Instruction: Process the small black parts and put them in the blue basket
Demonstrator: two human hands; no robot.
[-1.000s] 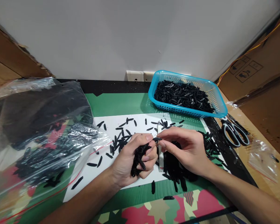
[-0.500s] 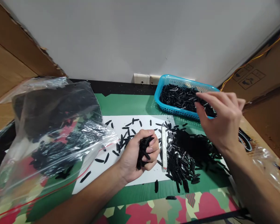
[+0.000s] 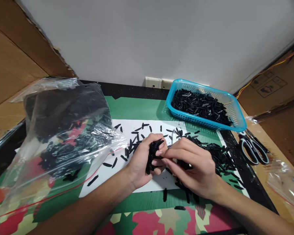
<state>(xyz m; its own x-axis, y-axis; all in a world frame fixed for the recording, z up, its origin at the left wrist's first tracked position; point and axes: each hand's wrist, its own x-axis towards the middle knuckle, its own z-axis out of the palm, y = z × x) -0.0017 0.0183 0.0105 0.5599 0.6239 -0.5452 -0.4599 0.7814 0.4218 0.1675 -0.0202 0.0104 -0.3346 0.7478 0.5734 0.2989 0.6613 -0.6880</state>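
My left hand [image 3: 140, 160] is wrapped round a bunch of short black strips [image 3: 152, 156], which stick out between the thumb and fingers. The fingers of my right hand [image 3: 196, 166] are pinched together at the fingertips of the left, against the edge of that bunch. What the pinch holds is hidden. Below the hands lies a sheet of white paper [image 3: 142, 187] with loose black strips scattered over it. Partly behind the right hand is a heap of the same strips [image 3: 218, 155]. A slim white stick [image 3: 173, 136] shows just beyond the right knuckles.
A blue plastic basket [image 3: 201, 120] with many black strips stands at the back right. Scissors [image 3: 253, 148] and a small clear bag [image 3: 284, 182] lie at the right. A big zip bag [image 3: 63, 137] of black pieces covers the left. Cardboard boxes [image 3: 17, 49] flank the wall.
My right hand has come from over the basket down and left to the left hand, its fingers now pinched. The left hand keeps hold of the black strips. The view has shifted slightly.
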